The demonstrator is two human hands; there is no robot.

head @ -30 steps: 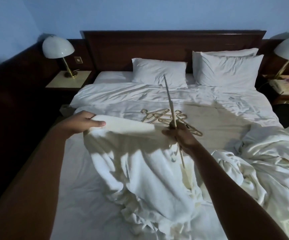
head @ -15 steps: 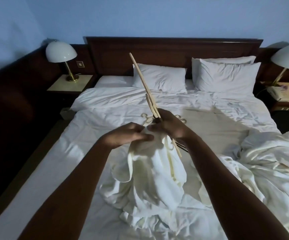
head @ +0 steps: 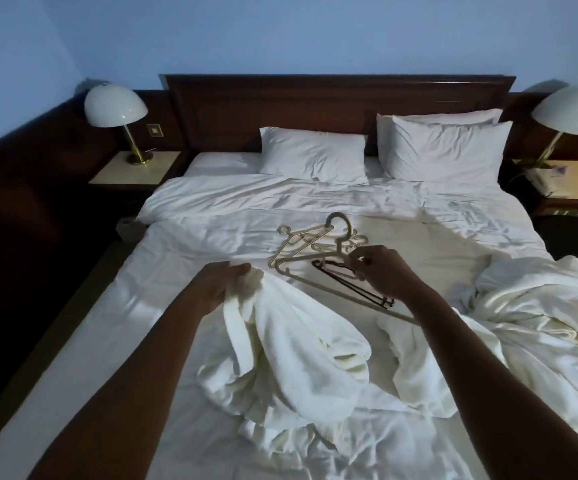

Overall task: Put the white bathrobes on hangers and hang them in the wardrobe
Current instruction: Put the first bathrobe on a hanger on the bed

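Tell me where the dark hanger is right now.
In the head view, the dark hanger lies mid-bed, right of centre, under the right hand, beside the pale hangers.

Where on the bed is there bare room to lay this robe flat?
The left strip of the bed, between its left edge and the robe, is bare. The middle is crowded with hangers; the right holds a second heap of robes.

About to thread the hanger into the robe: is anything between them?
Nothing visible. The right hand holds the cream hanger over bare sheet, beside the bathrobe gripped by the left hand.
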